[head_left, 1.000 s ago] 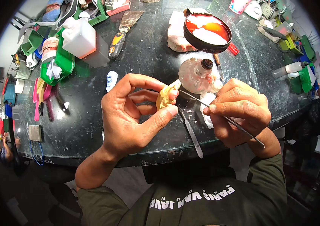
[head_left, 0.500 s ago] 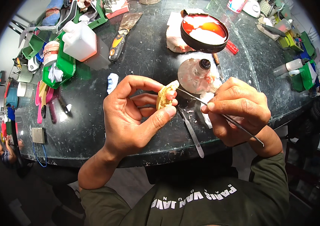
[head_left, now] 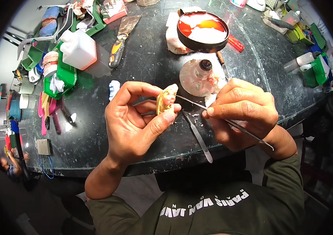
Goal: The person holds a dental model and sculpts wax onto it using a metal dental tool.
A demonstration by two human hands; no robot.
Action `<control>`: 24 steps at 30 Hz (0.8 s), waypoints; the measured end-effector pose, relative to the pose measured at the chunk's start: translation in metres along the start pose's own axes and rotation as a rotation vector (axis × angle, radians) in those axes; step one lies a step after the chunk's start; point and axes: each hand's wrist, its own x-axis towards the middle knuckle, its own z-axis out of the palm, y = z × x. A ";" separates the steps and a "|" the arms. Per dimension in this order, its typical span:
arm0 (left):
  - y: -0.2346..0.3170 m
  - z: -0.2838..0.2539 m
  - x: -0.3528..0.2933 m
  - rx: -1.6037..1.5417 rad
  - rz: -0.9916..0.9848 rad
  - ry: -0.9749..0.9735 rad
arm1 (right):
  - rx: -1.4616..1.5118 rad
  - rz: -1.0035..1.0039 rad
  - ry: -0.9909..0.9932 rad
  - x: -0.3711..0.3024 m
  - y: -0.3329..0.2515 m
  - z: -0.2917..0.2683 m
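A small yellowish dental cast [head_left: 161,103] with pinkish material on its side is pinched between the thumb and fingers of my left hand [head_left: 129,123], which covers part of it. My right hand [head_left: 246,111] grips a thin metal dental carver [head_left: 191,102] like a pen. The carver's front tip is at the cast's right side, near its upper end; whether it touches cannot be told. Its bent rear end sticks out below my right hand. Between my hands, a flat metal scalpel handle [head_left: 200,141] lies on the dark table [head_left: 166,152].
Beyond my hands stands a glass spirit lamp [head_left: 195,81] with a black cap. Farther back is a round black tin [head_left: 203,32] with glossy red contents. A scraper [head_left: 121,41], a plastic bottle [head_left: 79,49] and green bins [head_left: 65,72] occupy the left side.
The view has shifted slightly. My left hand has turned the cast a little, and the carver's tip has stayed near it. Both grips look the same.
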 end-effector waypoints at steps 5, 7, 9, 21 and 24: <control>0.000 0.001 0.001 0.009 0.010 -0.005 | 0.009 0.022 0.029 0.000 -0.002 0.001; 0.000 0.001 0.000 -0.005 -0.005 0.001 | -0.007 0.025 0.021 0.000 -0.002 0.001; -0.001 0.001 0.000 -0.003 -0.001 0.000 | 0.003 0.010 0.018 0.001 -0.001 0.001; 0.002 0.005 0.000 -0.017 0.012 -0.009 | -0.009 0.022 0.039 -0.001 -0.003 -0.001; -0.001 0.002 0.000 -0.023 0.043 -0.041 | -0.021 0.015 0.068 0.001 -0.005 0.001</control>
